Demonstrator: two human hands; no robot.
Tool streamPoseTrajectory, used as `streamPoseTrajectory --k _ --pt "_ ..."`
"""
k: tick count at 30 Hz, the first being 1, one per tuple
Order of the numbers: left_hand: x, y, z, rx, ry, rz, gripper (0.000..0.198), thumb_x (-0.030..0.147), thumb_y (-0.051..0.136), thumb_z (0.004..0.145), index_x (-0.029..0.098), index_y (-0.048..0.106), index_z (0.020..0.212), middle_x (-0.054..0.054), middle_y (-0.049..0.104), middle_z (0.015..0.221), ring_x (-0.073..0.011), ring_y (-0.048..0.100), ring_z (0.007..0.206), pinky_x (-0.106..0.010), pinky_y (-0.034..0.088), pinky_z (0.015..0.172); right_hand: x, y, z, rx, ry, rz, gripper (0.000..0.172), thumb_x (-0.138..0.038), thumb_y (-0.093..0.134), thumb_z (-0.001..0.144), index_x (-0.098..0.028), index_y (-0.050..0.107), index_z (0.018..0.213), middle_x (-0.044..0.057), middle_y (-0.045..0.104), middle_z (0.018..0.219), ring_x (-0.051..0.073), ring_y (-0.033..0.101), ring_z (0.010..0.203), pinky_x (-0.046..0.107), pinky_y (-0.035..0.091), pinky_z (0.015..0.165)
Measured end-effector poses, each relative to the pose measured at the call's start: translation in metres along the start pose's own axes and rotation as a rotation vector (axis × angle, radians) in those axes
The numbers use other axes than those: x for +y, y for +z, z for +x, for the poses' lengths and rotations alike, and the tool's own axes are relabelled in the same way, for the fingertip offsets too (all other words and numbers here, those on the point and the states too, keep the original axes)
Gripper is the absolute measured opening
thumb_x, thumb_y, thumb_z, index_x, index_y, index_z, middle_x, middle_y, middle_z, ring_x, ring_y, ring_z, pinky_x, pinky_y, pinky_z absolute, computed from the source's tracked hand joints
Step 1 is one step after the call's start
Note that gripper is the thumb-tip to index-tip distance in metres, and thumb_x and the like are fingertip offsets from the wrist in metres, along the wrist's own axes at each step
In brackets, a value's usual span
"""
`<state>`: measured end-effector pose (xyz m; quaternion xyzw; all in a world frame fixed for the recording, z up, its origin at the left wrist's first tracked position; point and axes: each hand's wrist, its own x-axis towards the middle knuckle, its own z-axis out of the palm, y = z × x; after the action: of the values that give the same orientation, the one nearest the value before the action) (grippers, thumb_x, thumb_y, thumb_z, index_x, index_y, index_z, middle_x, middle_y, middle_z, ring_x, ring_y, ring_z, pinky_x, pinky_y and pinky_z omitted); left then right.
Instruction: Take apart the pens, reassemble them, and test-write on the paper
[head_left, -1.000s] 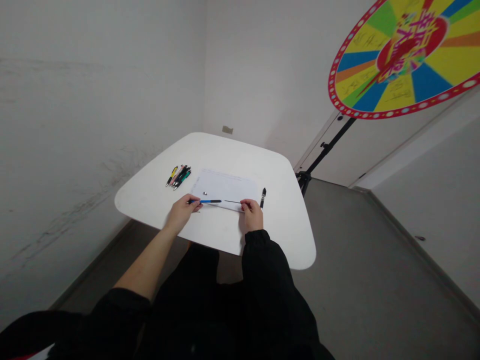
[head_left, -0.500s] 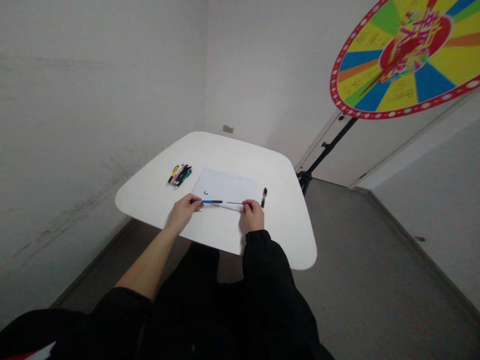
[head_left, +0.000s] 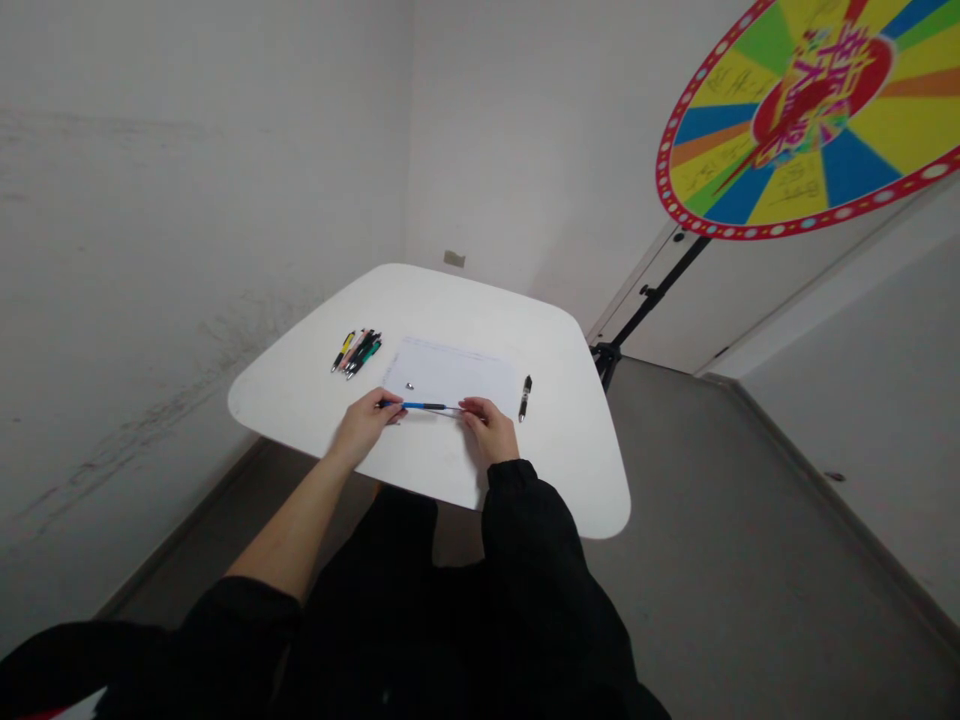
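My left hand (head_left: 365,424) is closed around one end of a blue pen barrel (head_left: 421,405), held level over the near edge of a white sheet of paper (head_left: 469,368). From the barrel's dark right end runs a thin pen refill (head_left: 453,408). Thumb and fingertips of my right hand (head_left: 491,430) pinch that refill close to the barrel's mouth; how far it sits inside is hidden. A small shiny metallic piece (head_left: 410,386) rests on the paper, just beyond the barrel.
Several pens (head_left: 360,352) lie bunched left of the paper on the white table (head_left: 480,305). One black pen (head_left: 526,398) lies to its right. A colourful prize wheel (head_left: 799,195) stands on a black stand (head_left: 660,290) at the right. Walls border the table's far side and left.
My right hand has moved left toward the barrel, and less of the refill shows between them. My left hand keeps its grip on the barrel almost in place.
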<state>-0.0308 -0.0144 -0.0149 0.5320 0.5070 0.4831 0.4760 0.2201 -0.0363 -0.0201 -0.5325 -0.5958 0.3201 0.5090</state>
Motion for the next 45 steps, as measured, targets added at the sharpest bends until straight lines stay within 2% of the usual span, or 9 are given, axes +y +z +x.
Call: streamPoseTrajectory --k 3,7,12,17,22,29,35,40,45 --pt "0.001 0.000 0.000 0.002 -0.006 -0.013 0.029 0.041 0.077 0.074 0.018 0.069 0.091 -0.007 0.077 0.084 -0.0244 0.075 0.087 -0.040 0.057 0.087 -0.002 -0.002 0.000 0.053 -0.037 -0.139 0.023 -0.030 0.063 0.084 -0.021 0.070 0.104 0.007 0.073 0.109 0.018 0.069 0.088 0.034 0.056 0.086" --pt "0.001 0.000 0.000 -0.003 -0.012 -0.023 0.028 0.040 0.077 0.075 0.018 0.069 0.091 -0.006 0.077 0.084 -0.0239 0.075 0.088 -0.039 0.057 0.088 -0.005 -0.004 0.000 0.090 -0.081 -0.331 0.016 -0.030 0.062 0.086 -0.019 0.072 0.091 0.006 0.070 0.094 0.017 0.062 0.073 0.034 0.053 0.078" --pt "-0.003 -0.001 0.001 -0.016 -0.005 -0.026 0.029 0.040 0.078 0.074 0.018 0.069 0.091 -0.005 0.076 0.083 -0.0235 0.075 0.088 -0.038 0.057 0.087 -0.005 0.000 0.001 0.035 -0.119 -0.414 0.015 -0.027 0.060 0.089 -0.020 0.072 0.085 0.004 0.067 0.084 0.018 0.060 0.077 0.033 0.049 0.080" --pt "-0.006 -0.002 0.003 -0.025 0.013 0.021 0.026 0.040 0.076 0.076 0.019 0.069 0.090 -0.005 0.077 0.082 -0.0237 0.075 0.086 -0.038 0.057 0.085 -0.007 0.009 0.003 -0.036 -0.220 -0.439 0.014 -0.025 0.061 0.092 -0.020 0.073 0.087 0.005 0.069 0.088 0.018 0.060 0.080 0.032 0.049 0.081" --pt "-0.004 -0.002 0.002 -0.038 0.018 0.005 0.027 0.040 0.075 0.075 0.019 0.069 0.091 -0.006 0.077 0.083 -0.0233 0.074 0.085 -0.037 0.056 0.084 -0.007 0.017 0.005 -0.034 -0.281 -0.469 0.012 -0.020 0.064 0.091 -0.021 0.076 0.090 0.006 0.072 0.091 0.020 0.063 0.089 0.033 0.049 0.087" --pt "-0.001 -0.006 0.000 -0.032 0.087 0.173 0.030 0.045 0.075 0.075 0.020 0.072 0.092 -0.004 0.074 0.082 -0.0219 0.069 0.081 -0.033 0.051 0.076 -0.006 0.017 0.007 -0.032 -0.273 -0.454 0.014 -0.021 0.065 0.090 -0.023 0.079 0.093 0.006 0.075 0.094 0.021 0.065 0.093 0.035 0.051 0.089" --pt "-0.006 -0.008 0.003 -0.033 0.094 0.138 0.029 0.045 0.074 0.076 0.021 0.072 0.093 -0.003 0.075 0.083 -0.0226 0.069 0.084 -0.032 0.050 0.076 -0.008 0.015 0.005 -0.009 -0.203 -0.431 0.031 -0.019 0.062 0.088 -0.020 0.073 0.116 0.007 0.071 0.105 0.019 0.062 0.090 0.035 0.051 0.089" --pt "-0.010 -0.007 0.005 -0.021 0.070 0.082 0.029 0.045 0.075 0.075 0.021 0.071 0.093 -0.003 0.075 0.084 -0.0223 0.069 0.084 -0.032 0.051 0.078 -0.013 0.019 0.002 -0.023 -0.186 -0.595 0.020 -0.022 0.061 0.091 -0.020 0.079 0.098 0.007 0.069 0.092 0.022 0.058 0.093 0.036 0.047 0.091" --pt "-0.010 -0.008 0.005 -0.010 0.099 0.122 0.029 0.044 0.074 0.076 0.021 0.072 0.093 -0.003 0.075 0.084 -0.0230 0.069 0.084 -0.033 0.051 0.078 -0.023 0.031 -0.003 -0.155 -0.197 -0.642 0.016 -0.026 0.066 0.090 -0.024 0.081 0.093 0.005 0.068 0.085 0.021 0.060 0.091 0.033 0.047 0.087"
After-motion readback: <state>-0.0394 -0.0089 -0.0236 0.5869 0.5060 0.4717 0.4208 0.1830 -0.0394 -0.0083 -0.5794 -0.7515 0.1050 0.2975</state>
